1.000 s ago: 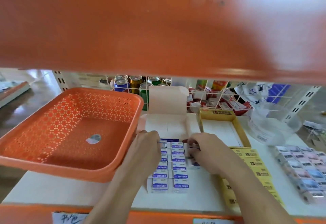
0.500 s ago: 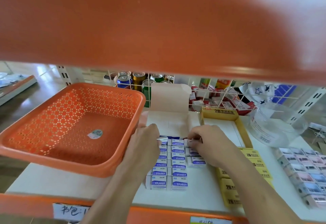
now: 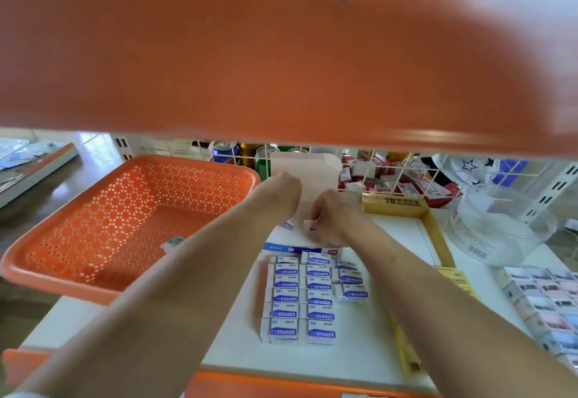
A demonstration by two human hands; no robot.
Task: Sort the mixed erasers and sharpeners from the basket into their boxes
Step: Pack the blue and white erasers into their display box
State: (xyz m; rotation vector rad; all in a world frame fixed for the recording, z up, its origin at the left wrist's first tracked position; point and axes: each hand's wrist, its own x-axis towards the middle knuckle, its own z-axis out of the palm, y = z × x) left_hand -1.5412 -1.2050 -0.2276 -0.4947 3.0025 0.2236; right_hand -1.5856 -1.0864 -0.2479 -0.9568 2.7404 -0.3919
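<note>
Both hands reach beneath the low orange upper shelf (image 3: 281, 53) into the open white box (image 3: 312, 172). Right hand (image 3: 336, 219) pinches an eraser (image 3: 309, 226); left hand (image 3: 280, 192) hides its fingers, grip cannot be told. Basket (image 3: 62, 285) lies left of the hands, yellow box (image 3: 434, 235) right, eraser rows (image 3: 300, 300) between the forearms

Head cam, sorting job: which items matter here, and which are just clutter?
Job: orange basket, eraser rows, white eraser box, yellow 2B box, left hand, right hand pinching an eraser.
Lying about: drink cans, clear plastic tub, red packs.
</note>
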